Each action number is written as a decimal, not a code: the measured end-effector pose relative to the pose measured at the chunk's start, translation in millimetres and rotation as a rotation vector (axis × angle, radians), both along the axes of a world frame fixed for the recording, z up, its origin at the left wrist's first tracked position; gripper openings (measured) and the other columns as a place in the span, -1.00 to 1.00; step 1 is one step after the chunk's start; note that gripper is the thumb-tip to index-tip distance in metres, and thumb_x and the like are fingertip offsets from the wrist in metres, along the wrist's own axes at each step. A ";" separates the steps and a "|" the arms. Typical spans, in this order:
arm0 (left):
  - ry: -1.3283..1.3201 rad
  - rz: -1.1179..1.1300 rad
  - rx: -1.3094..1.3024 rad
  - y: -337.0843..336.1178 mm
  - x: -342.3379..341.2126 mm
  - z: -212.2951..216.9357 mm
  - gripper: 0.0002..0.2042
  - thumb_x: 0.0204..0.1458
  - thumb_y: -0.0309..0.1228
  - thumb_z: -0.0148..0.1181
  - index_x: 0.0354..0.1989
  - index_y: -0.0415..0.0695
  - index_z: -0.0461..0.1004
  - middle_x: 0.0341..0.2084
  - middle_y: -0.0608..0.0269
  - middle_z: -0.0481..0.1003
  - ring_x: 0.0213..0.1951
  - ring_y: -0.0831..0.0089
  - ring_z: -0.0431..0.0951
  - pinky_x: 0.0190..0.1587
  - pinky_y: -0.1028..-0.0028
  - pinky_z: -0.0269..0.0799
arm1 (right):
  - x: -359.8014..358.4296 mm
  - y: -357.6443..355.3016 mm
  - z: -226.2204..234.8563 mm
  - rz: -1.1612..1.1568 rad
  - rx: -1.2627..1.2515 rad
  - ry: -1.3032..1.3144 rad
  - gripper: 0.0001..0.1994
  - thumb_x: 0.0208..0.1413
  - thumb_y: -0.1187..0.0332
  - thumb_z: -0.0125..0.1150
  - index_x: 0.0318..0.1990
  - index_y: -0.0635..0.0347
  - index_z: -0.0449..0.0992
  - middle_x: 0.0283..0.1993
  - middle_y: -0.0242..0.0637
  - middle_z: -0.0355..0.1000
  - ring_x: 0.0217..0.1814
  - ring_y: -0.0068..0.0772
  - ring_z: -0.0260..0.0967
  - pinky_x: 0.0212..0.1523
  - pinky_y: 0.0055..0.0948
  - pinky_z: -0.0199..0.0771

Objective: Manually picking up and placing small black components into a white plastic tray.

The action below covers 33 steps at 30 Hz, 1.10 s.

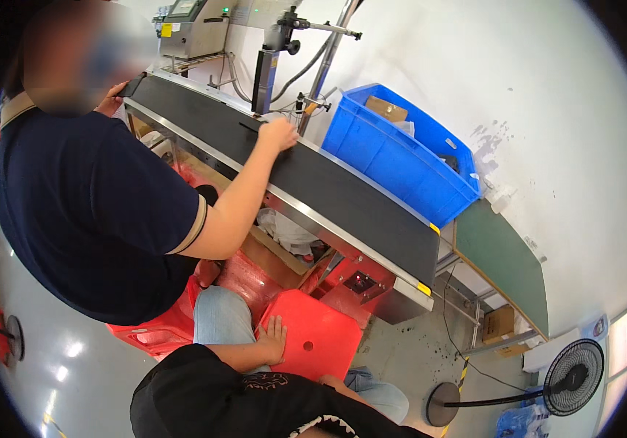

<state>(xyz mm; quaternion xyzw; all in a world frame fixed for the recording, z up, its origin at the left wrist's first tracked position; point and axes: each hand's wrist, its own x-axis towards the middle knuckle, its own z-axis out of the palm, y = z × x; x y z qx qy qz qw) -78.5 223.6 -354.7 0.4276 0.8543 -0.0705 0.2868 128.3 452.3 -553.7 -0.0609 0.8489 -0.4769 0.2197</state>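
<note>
My left hand lies flat on a red plastic stool, its fingers stretched out and nothing in it. At the stool's near edge, only a small part of my right hand shows; my dark sleeve and body hide its fingers. Beyond the stool runs a black conveyor belt with metal sides. A co-worker in a dark blue shirt leans over it. One co-worker's hand is closed above the belt near a thin dark piece; the other hand is at the far left end.
A blue crate with cartons stands behind the belt, beside a green-topped table. A printer-like machine and a post-mounted device are at the back. A black fan stands at right; a cable crosses the floor.
</note>
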 end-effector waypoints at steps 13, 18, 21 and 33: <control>-0.039 0.019 0.046 2.2 0.5 -1.1 0.00 -0.16 0.03 0.14 0.22 -0.39 -0.33 0.20 -0.37 -0.48 0.23 -0.26 -0.48 0.10 -0.27 -0.23 | -14.6 3.3 29.0 0.126 0.076 0.010 -0.74 -0.14 0.21 -0.01 -0.37 0.17 0.47 -0.38 -0.12 0.42 -0.26 -0.15 0.37 -0.29 -0.34 0.29; -0.026 0.020 0.055 -0.2 0.7 0.2 -0.01 -0.16 0.03 0.14 0.22 -0.39 -0.32 0.20 -0.38 -0.48 0.23 -0.27 -0.47 0.10 -0.27 -0.22 | -10.2 -1.6 33.9 0.160 0.118 -0.041 -0.74 -0.16 0.21 0.00 -0.38 0.18 0.47 -0.40 -0.12 0.41 -0.28 -0.15 0.38 -0.31 -0.33 0.29; -0.023 0.004 0.076 2.6 0.1 -0.6 -0.01 -0.17 0.02 0.15 0.22 -0.40 -0.32 0.19 -0.38 -0.48 0.23 -0.28 -0.48 0.10 -0.28 -0.22 | -2.9 2.1 17.9 0.087 0.134 -0.012 -0.74 -0.19 0.20 0.03 -0.41 0.19 0.46 -0.42 -0.12 0.41 -0.31 -0.13 0.38 -0.34 -0.32 0.30; -0.027 0.015 0.055 -1.1 1.3 2.1 0.00 -0.16 0.04 0.14 0.22 -0.39 -0.33 0.20 -0.37 -0.48 0.23 -0.27 -0.48 0.11 -0.26 -0.23 | -3.3 -3.2 32.8 0.028 0.139 0.121 -0.73 -0.19 0.20 0.04 -0.39 0.19 0.47 -0.43 -0.12 0.42 -0.31 -0.11 0.39 -0.30 -0.31 0.31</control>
